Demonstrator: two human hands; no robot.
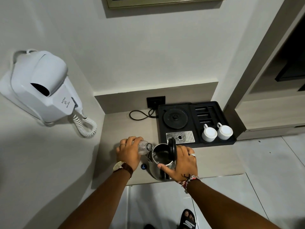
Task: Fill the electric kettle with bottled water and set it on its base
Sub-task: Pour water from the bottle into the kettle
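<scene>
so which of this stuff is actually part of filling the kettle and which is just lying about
In the job: kettle, lid up; water bottle tipped at its mouth by the left hand; right hand steadying the kettle; bottle cap; kettle base.

Lying about: two upturned cups; hair dryer; drip grate.

Kettle (160, 164): silver steel, black lid (172, 150). Tray (212, 143) at 1 o'clock: black, perforated silver grille (179, 137), two white cups (209, 133). Bottle cap (143, 166): dark blue.

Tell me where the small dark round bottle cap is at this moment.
In the head view, the small dark round bottle cap lies on the beige counter, just left of the steel electric kettle and beside the left hand's wrist.
</scene>
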